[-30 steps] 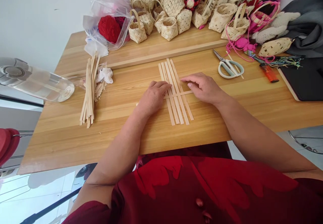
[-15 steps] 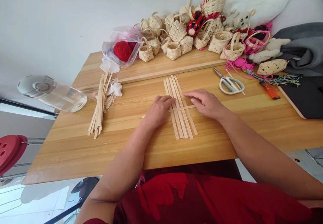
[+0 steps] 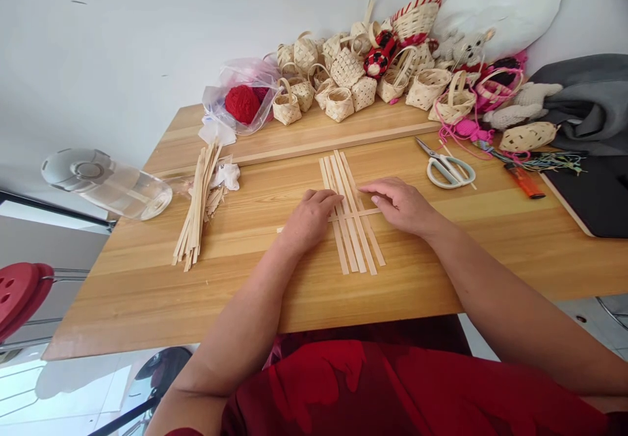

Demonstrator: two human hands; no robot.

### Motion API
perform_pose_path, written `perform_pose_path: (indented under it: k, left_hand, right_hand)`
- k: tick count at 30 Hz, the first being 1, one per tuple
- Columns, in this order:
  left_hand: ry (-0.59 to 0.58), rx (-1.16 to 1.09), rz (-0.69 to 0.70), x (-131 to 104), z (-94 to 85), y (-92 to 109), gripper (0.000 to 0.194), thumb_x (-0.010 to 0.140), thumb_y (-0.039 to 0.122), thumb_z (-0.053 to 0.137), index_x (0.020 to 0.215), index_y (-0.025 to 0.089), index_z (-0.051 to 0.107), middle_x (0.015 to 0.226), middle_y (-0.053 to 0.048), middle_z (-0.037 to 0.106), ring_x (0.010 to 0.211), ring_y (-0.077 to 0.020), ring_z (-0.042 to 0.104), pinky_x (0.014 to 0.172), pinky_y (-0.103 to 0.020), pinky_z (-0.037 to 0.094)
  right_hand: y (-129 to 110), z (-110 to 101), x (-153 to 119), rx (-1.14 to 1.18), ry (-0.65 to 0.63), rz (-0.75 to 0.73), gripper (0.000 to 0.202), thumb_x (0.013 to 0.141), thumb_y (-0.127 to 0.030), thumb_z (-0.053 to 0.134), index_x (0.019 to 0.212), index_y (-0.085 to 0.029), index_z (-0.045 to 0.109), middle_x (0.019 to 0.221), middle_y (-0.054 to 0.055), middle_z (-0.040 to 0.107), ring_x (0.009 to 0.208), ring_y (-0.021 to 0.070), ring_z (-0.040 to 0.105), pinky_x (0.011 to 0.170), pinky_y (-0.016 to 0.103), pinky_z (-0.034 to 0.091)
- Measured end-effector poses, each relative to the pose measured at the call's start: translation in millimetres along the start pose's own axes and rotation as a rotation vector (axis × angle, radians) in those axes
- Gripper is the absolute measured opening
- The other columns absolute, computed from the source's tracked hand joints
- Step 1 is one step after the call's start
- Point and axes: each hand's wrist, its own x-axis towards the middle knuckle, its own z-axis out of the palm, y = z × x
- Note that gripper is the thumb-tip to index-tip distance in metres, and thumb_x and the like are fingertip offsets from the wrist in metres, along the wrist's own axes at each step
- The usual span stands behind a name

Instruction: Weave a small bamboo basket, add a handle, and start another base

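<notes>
Several pale, flat wooden strips lie side by side on the table, fanning slightly. One thin cross strip runs sideways through them, over some and seemingly under others. My left hand rests on the left side of this lattice, fingers extended over the strips and thumb hidden. Beyond its wrist the cross strip's left tip shows. My right hand is at the right side, fingers bent around the cross strip's right end, which disappears beneath it. Its index finger points towards the upright strips.
Left of the hands lies a bundle of loose strips, with a clear bottle beyond. Scissors and an orange lighter are to the right. A wooden bar crosses behind, before many small woven baskets and red yarn.
The view has tilted slightly, so the scene sits a little lower. Both hands keep nearly the same place on the strips, and the lattice looks unchanged.
</notes>
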Motion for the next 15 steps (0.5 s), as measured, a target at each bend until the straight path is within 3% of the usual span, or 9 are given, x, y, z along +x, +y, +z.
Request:
perform_pose_path:
  k: [8, 11, 15]
  left_hand:
    - [0.107, -0.041, 0.019, 0.7, 3.5, -2.0, 0.041, 0.097, 0.007, 0.051, 0.132, 0.016, 0.069, 0.132, -0.013, 0.070, 0.117, -0.0255, 0.065, 0.105, -0.042, 0.055]
    - [0.277, -0.089, 0.016, 2.4, 0.5, -1.4, 0.031, 0.097, 0.011, 0.057, 0.123, 0.016, 0.073, 0.120, -0.012, 0.074, 0.111, -0.0224, 0.069, 0.098, -0.037, 0.057]
    - [0.501, -0.161, 0.008, 3.5, -5.7, 4.2, 0.015, 0.098, 0.025, 0.065, 0.100, 0.018, 0.078, 0.094, -0.006, 0.078, 0.081, -0.0141, 0.069, 0.078, -0.026, 0.056]
  right_hand:
    - [-0.1, 0.9, -0.4, -0.002, 0.019, 0.005, 0.040, 0.093, -0.015, 0.052, 0.124, -0.022, 0.076, 0.125, 0.007, 0.077, 0.119, 0.0278, 0.069, 0.107, 0.049, 0.052]
    - [-1.7, 2.2, -0.5, 0.015, 0.065, 0.021, 0.037, 0.092, -0.014, 0.055, 0.121, -0.022, 0.078, 0.120, 0.008, 0.079, 0.114, 0.0277, 0.071, 0.103, 0.048, 0.054]
    - [-5.9, 3.2, -0.6, 0.064, 0.245, 0.014, 0.028, 0.091, -0.015, 0.060, 0.107, -0.021, 0.081, 0.107, 0.007, 0.082, 0.103, 0.0256, 0.074, 0.096, 0.044, 0.057]
